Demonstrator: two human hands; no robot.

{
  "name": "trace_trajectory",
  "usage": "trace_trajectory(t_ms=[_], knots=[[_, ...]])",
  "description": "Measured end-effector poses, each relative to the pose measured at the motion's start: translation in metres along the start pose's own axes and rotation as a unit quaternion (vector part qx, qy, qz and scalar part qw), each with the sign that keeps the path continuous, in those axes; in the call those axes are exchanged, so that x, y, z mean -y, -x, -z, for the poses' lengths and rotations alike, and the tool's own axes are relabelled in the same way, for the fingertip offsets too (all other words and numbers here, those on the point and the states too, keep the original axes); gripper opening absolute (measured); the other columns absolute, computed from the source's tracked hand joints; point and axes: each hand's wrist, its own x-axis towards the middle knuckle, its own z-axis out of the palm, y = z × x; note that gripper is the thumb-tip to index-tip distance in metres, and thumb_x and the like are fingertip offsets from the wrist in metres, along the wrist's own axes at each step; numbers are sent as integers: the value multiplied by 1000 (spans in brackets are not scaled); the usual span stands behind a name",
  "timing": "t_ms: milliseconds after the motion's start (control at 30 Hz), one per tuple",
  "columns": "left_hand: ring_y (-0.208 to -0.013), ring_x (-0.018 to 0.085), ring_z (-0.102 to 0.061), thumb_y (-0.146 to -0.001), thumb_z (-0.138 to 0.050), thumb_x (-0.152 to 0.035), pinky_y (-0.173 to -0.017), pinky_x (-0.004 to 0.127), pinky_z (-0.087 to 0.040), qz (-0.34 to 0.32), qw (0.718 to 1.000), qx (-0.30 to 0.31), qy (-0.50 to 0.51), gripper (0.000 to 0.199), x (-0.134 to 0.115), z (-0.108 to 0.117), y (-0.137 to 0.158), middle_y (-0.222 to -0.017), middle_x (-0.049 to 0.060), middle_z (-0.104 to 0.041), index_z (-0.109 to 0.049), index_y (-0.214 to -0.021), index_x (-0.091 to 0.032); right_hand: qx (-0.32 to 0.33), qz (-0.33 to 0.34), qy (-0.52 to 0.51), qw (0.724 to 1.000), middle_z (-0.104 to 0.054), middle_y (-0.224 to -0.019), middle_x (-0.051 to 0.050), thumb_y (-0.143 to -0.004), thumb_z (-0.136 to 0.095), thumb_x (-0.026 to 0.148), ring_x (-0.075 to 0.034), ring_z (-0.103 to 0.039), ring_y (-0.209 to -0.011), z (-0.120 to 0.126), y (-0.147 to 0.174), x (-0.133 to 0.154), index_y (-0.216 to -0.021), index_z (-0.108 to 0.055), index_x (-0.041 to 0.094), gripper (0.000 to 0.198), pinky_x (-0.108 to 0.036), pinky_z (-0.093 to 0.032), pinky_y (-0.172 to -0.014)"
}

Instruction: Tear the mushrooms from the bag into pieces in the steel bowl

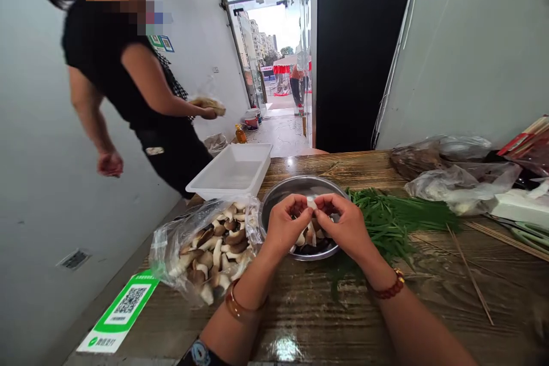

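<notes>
Both of my hands meet above a round metal bowl (274, 190) on the wooden table. My left hand (286, 223) and my right hand (341, 220) pinch one pale mushroom (311, 203) between thumbs and fingers. Pieces of mushroom (300, 239) lie in the bowl, partly hidden behind my hands. Left of the bowl, an open clear plastic bag (165, 254) is full of brown-capped mushrooms (217, 251) with thick white stems. Long green leaves (386, 214) are spread at the bowl's right side.
A white plastic tub (227, 183) stands behind the bag. A green QR-code card (124, 309) lies front left. Thin sticks (472, 277), scissors (527, 234) and plastic bags (463, 183) are at right. A person in black (128, 68) at the left carries a bag.
</notes>
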Motion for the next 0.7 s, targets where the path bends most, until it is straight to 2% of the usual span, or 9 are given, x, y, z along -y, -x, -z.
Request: trace_trajectory(t_ms=[267, 400, 567, 700], knots=[[-65, 11, -55, -68, -64, -18, -63, 22, -44, -27, 998, -10, -50, 13, -10, 2, 9, -71, 1, -64, -66, -80, -16, 10, -20, -1, 1000, -69, -77, -2, -78, -59, 23, -14, -62, -65, -3, 3, -2, -85, -67, 19, 11, -26, -50, -64], [-62, 10, -54, -66, -63, -16, -62, 21, -43, -4, 999, -24, -37, 12, -5, 3, 7, -69, 0, -63, -65, -78, -15, 36, 20, 19, 999, -70, -81, -2, -80, -60, 22, -15, -63, -71, -2, 4, 0, -89, -68, 19, 12, -28, -51, -69], [-62, 10, -53, -67, -63, -18, -62, 21, -42, 19, 1000, -18, -6, 8, 5, 4, 6, -69, 0, -61, -63, -75, -15, 31, 88, 70, 993, -69, -86, -3, -82, -58, 18, -16, -63, -76, -3, 6, 1, -94, -66, 20, 14, -28, -50, -71], [-62, 10, -53, -67, -62, -17, -63, 21, -43, 15, 1000, -20, 4, 9, 5, 2, 7, -69, -1, -61, -62, -76, -15, 15, 90, 76, 993, -69, -84, -2, -80, -58, 17, -15, -63, -72, -5, 8, 0, -92, -65, 21, 14, -27, -50, -69]])
